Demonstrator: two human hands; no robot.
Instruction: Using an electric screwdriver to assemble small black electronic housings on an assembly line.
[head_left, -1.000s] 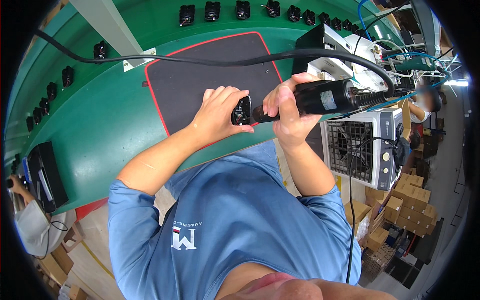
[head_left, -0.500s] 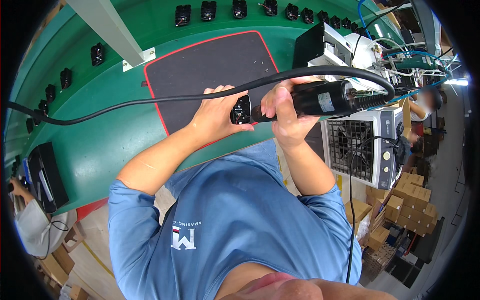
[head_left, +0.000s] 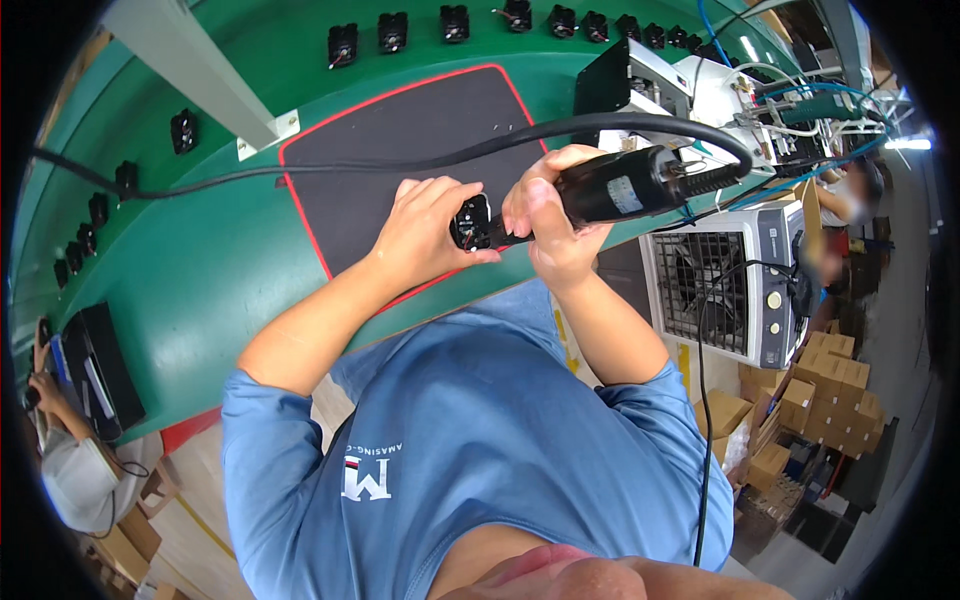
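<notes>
My left hand (head_left: 421, 228) is closed around a small black part (head_left: 468, 222) with thin wires, its thumb below and its fingers above. A black electric screwdriver (head_left: 612, 187) lies nearly level in my right hand (head_left: 557, 228), fingers wrapped round its front end. The driver's tip points left and meets the right side of the part; the exact contact point is too small to make out. Both hands are over the lower edge of a dark mat (head_left: 390, 128) with a red border. A thick black cable (head_left: 400, 165) loops from the driver's back end across the mat.
Several similar black parts (head_left: 393, 33) stand in a row along the green bench's (head_left: 215, 260) far side. A metal post (head_left: 200, 75) rises at the back left. Boxy equipment (head_left: 640, 80) stands right, above an air cooler (head_left: 700, 290). Co-workers are at both sides; a black tray (head_left: 100, 370) sits left.
The whole view has shifted slightly, and the bench things sit a little farther left in it. The driver remains against the part. At the left, a co-worker's arms have moved.
</notes>
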